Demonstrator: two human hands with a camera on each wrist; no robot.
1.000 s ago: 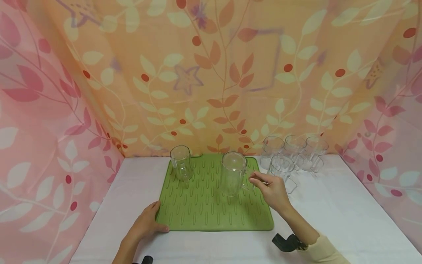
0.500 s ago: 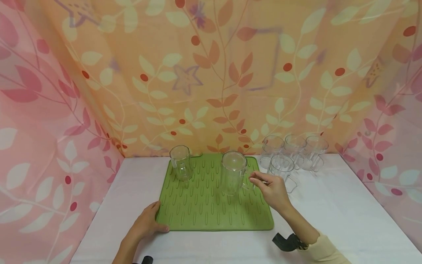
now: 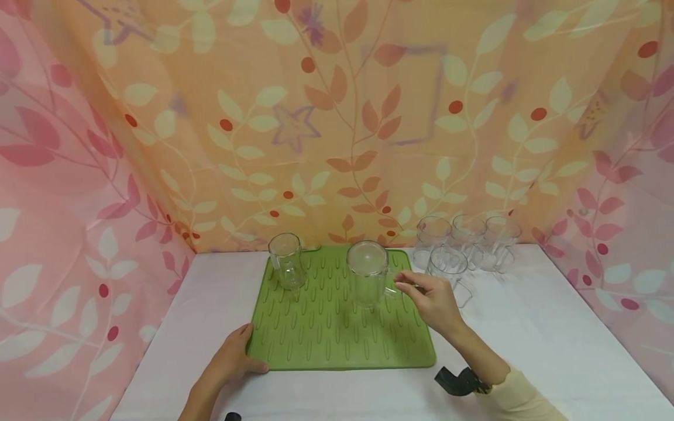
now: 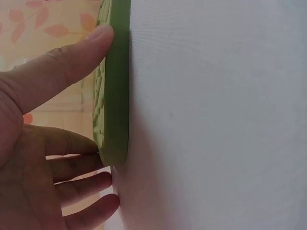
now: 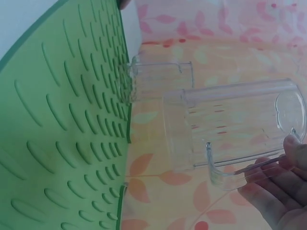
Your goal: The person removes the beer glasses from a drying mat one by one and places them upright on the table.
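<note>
My right hand (image 3: 429,301) grips a clear glass mug (image 3: 367,280) by its handle. The right wrist view shows this mug (image 5: 235,124) bottom-up, its rim facing the green ridged mat (image 5: 57,129), with a gap between them. Fingers and thumb of the right hand (image 5: 283,191) close round the handle. At the mat's near left corner, my left hand (image 3: 231,354) touches the green mat (image 3: 337,351); the left hand's thumb (image 4: 72,64) lies over the front edge, and the relaxed fingers are at the side. A second glass mug (image 3: 286,263) stands on the mat's far left part.
Several clear glass mugs (image 3: 447,263) stand grouped on the white tablecloth (image 3: 526,333), right of the mat and behind my right hand. A floral curtain (image 3: 337,146) encloses the back and sides. A black wrist mount (image 3: 458,381) sits by the right sleeve.
The mug in my right hand has shifted slightly left and up over the mat. My left hand keeps its place at the mat corner. The head view has moved a little.
</note>
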